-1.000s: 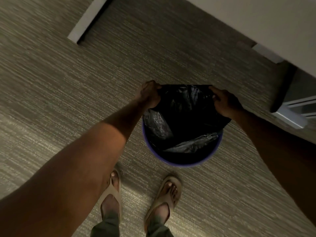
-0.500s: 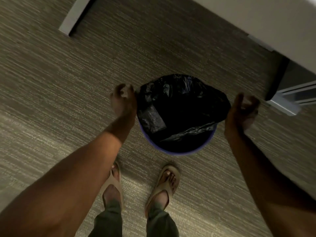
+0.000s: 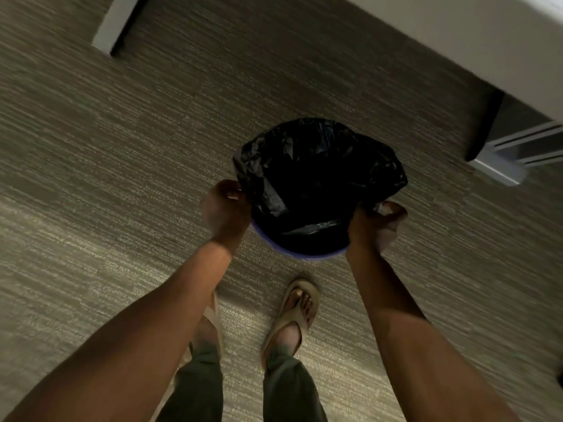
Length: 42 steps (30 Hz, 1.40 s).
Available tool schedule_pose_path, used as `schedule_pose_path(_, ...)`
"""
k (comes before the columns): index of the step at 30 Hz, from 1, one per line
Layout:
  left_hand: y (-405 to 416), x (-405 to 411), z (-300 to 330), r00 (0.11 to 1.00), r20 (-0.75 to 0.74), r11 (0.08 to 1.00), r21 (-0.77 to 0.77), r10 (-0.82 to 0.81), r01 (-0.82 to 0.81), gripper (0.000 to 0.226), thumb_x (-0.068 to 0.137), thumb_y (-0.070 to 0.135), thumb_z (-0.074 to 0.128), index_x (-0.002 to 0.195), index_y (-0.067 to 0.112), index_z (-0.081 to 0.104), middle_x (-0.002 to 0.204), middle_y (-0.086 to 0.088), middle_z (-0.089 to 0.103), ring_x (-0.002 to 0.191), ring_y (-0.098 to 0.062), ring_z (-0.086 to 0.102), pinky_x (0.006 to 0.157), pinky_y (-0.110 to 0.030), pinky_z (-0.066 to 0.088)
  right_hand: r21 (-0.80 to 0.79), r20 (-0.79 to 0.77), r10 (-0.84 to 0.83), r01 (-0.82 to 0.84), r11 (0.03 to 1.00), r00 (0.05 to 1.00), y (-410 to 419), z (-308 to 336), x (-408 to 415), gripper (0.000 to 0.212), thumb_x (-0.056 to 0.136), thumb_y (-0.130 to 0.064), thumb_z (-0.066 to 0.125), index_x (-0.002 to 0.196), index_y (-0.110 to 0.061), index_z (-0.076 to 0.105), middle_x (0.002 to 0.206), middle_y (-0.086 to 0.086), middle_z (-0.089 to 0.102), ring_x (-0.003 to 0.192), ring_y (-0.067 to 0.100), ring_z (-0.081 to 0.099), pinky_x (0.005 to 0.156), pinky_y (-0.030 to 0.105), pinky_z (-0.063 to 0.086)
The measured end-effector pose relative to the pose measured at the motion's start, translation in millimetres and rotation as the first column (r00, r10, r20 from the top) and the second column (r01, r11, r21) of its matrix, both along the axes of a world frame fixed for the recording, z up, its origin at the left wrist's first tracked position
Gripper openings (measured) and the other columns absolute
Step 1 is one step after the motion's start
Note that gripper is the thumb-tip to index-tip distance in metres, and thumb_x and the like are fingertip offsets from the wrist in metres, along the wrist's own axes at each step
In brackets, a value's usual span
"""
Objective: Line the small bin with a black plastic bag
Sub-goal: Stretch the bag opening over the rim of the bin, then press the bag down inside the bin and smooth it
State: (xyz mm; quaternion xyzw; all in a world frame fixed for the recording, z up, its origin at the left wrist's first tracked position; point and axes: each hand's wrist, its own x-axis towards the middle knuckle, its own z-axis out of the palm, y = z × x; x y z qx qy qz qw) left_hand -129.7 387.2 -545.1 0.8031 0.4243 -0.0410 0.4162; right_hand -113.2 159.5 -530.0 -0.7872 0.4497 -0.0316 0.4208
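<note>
A small round bin stands on the carpet in front of my feet; only its purple near rim (image 3: 307,256) shows. A crinkled black plastic bag (image 3: 320,172) sits inside it and drapes over the far and side edges. My left hand (image 3: 227,208) pinches the bag's edge at the bin's left side. My right hand (image 3: 376,226) grips the bag's edge at the near right side. The near rim is bare of plastic. The bin's inside is dark, and its bottom is hidden.
Grey-brown carpet (image 3: 122,178) lies all around. A pale desk top (image 3: 457,32) overhangs at the upper right, with a metal leg and foot (image 3: 499,166) just right of the bin. Another pale furniture foot (image 3: 114,24) is at the upper left. My sandalled feet (image 3: 297,312) stand near the bin.
My hands let go of the bag's far edge and spread apart open. Now they have closed again on the bag's edges at the bin's left and near right sides.
</note>
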Motion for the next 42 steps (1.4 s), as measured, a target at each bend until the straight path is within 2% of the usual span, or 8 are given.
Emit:
schedule_pose_path(5, 3.4, -20.2, 0.0, 0.987, 0.058, 0.953, -0.276, 0.149, -0.128, 0.023, 0.085, 0.005, 0.073, 0.107, 0.009, 0.067, 0.095, -0.010, 0.075, 0.088, -0.027, 0.072, 0.079, -0.044, 0.061, 0.180, 0.246, 0.001, -0.047, 0.983, 0.969, -34.3, 13.6, -27.1, 0.029, 0.091, -0.017, 0.070, 0.103, -0.027, 0.046, 0.079, 0.009, 0.068, 0.068, 0.021, 0.066, 0.062, 0.038, 0.054)
schedule_pose_path(8, 1.2, -42.0, -1.5, 0.980, 0.109, 0.962, -0.238, 0.166, -0.136, 0.032, 0.085, -0.007, 0.063, 0.102, 0.017, 0.049, 0.083, -0.001, 0.061, 0.080, -0.023, 0.060, 0.073, -0.041, 0.054, 0.104, 0.285, 0.110, -0.144, 0.984, 0.952, -64.7, 13.4, -47.1, 0.029, 0.095, -0.007, 0.066, 0.090, -0.030, 0.050, 0.078, 0.023, 0.067, 0.059, 0.013, 0.069, 0.055, 0.028, 0.050)
schedule_pose_path(11, 0.7, -51.8, -3.2, 0.985, 0.138, 0.992, -0.058, -0.105, 0.113, 0.027, 0.081, -0.012, 0.055, 0.086, 0.015, 0.055, 0.086, -0.005, 0.062, 0.080, -0.025, 0.061, 0.068, -0.028, 0.045, 0.030, 0.185, 0.295, -0.305, 0.952, 0.938, -83.4, 1.4, -62.9, 0.021, 0.100, -0.002, 0.060, 0.101, -0.023, 0.067, 0.095, 0.023, 0.073, 0.061, 0.010, 0.071, 0.052, 0.019, 0.051)
schedule_pose_path(15, -0.7, -57.7, -6.1, 0.940, 0.101, 0.946, 0.023, -0.325, 0.324, 0.020, 0.089, -0.003, 0.063, 0.092, 0.011, 0.076, 0.115, -0.012, 0.062, 0.087, -0.023, 0.068, 0.074, -0.027, 0.052, 0.073, -0.037, 0.394, -0.390, 0.918, 0.918, -94.2, -19.7, -71.9, 0.040, 0.102, -0.006, 0.056, 0.136, -0.024, 0.067, 0.105, 0.012, 0.078, 0.072, 0.027, 0.070, 0.063, 0.044, 0.056)
schedule_pose_path(19, 0.8, -63.8, -9.2, 0.940, 0.055, 0.941, 0.040, -0.338, 0.336, 0.026, 0.084, -0.007, 0.061, 0.102, 0.010, 0.071, 0.116, -0.013, 0.060, 0.093, -0.032, 0.069, 0.082, -0.044, 0.060, 0.173, -0.167, 0.419, -0.391, 0.904, 0.893, -92.3, -34.2, -72.6, 0.051, 0.100, -0.008, 0.057, 0.143, -0.036, 0.059, 0.084, 0.003, 0.074, 0.072, 0.033, 0.069, 0.060, 0.042, 0.053)
schedule_pose_path(23, 7.8, -68.7, -14.5, 0.921, -0.005, 0.921, 0.030, -0.389, 0.389, 0.027, 0.084, -0.011, 0.057, 0.100, 0.007, 0.067, 0.113, -0.016, 0.061, 0.092, -0.034, 0.068, 0.081, -0.047, 0.060, 0.094, -0.250, 0.492, -0.485, 0.870, 0.834, -83.7, -40.7, -66.3, 0.061, 0.095, -0.004, 0.059, 0.149, -0.032, 0.051, 0.095, 0.007, 0.077, 0.083, 0.036, 0.073, 0.074, 0.051, 0.061)
schedule_pose_path(33, 0.8, -67.1, -30.8, 0.840, -0.072, 0.835, 0.092, -0.538, 0.543, 0.030, 0.085, -0.013, 0.054, 0.109, -0.003, 0.068, 0.109, -0.024, 0.064, 0.093, -0.041, 0.064, 0.075, -0.039, 0.050, 0.009, -0.230, 0.558, -0.572, 0.820, 0.797, -67.2, -50.2, -45.5, 0.070, 0.091, -0.021, 0.069, 0.153, -0.029, 0.038, 0.093, 0.003, 0.070, 0.075, 0.024, 0.062, 0.069, 0.032, 0.046)
schedule_pose_path(42, 8.9, -68.4, -44.6, 0.770, -0.163, 0.772, 0.065, -0.617, 0.633, 0.031, 0.089, -0.008, 0.052, 0.110, 0.002, 0.073, 0.113, -0.019, 0.070, 0.105, -0.033, 0.063, 0.084, -0.032, 0.046, -0.168, -0.377, 0.630, -0.720, 0.674, 0.678, -80.3, -60.5, -46.7, 0.077, 0.089, -0.005, 0.066, 0.156, -0.014, 0.028, 0.095, 0.024, 0.075, 0.084, 0.044, 0.073, 0.066, 0.036, 0.051)
